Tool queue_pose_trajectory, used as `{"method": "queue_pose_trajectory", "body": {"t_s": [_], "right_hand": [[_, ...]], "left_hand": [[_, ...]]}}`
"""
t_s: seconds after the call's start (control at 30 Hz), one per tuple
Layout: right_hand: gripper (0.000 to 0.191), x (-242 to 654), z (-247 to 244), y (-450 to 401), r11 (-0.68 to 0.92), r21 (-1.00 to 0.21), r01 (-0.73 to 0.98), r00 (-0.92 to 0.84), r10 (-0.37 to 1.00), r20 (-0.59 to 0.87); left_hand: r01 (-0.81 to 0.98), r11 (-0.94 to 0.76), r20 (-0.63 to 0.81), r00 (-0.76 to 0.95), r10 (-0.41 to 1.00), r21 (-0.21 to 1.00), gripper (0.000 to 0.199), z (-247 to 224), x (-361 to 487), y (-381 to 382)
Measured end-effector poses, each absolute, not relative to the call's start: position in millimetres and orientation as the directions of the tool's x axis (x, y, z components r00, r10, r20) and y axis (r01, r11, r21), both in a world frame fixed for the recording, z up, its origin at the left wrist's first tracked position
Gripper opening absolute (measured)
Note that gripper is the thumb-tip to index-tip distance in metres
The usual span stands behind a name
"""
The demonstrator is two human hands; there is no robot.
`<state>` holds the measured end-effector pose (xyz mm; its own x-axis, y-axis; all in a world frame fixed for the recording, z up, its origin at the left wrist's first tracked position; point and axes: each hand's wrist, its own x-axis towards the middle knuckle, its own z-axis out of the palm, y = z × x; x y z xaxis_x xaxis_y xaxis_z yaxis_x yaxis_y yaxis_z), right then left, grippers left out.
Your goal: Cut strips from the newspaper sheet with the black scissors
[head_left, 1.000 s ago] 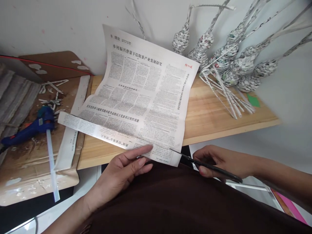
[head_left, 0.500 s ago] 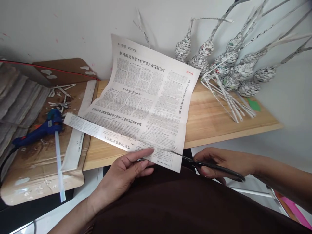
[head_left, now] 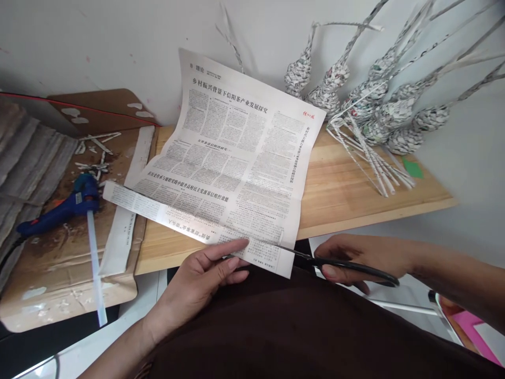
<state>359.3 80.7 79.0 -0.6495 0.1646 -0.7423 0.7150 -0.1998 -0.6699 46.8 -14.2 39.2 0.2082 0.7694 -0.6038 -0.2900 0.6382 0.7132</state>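
A sheet of newspaper (head_left: 221, 142) lies across the table, its top edge rising near the wall and its near edge folded over in a strip. My left hand (head_left: 211, 271) pinches that folded strip between thumb and fingers, close to the table's front edge. Black-handled scissors (head_left: 355, 267) are in my right hand (head_left: 355, 258), whose fingers wrap the handles. Their blades reach left into the fold at the sheet's lower right corner. The lower blade is hidden by the paper.
To the left, a blue glue gun (head_left: 79, 202) with a long glue stick rests on cardboard (head_left: 71, 284), beside stacked paper strips (head_left: 31, 152). Woven paper bulbs (head_left: 366, 100) with long stems stand against the wall. Rolled paper sticks (head_left: 369, 158) and a green piece (head_left: 412, 168) lie at right.
The scissor handles have closed together a little, and the blades have narrowed on the paper's fold. My left hand holds nearly the same place. The view has shifted slightly.
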Motion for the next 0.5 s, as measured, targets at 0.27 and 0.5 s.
{"method": "queue_pose_trajectory", "body": {"t_s": [0.27, 0.5], "right_hand": [[0.063, 362, 83, 78, -0.203, -0.660, 0.724, -0.644, 0.146, -0.751], [0.066, 341, 84, 83, -0.153, -0.702, 0.695, -0.684, 0.159, -0.712]], "left_hand": [[-0.230, 0.643, -0.593, 0.253, 0.765, 0.731, 0.040, 33, 47, -11], [-0.167, 0.671, -0.626, 0.255, 0.737, 0.722, 0.042, 42, 44, -11]]}}
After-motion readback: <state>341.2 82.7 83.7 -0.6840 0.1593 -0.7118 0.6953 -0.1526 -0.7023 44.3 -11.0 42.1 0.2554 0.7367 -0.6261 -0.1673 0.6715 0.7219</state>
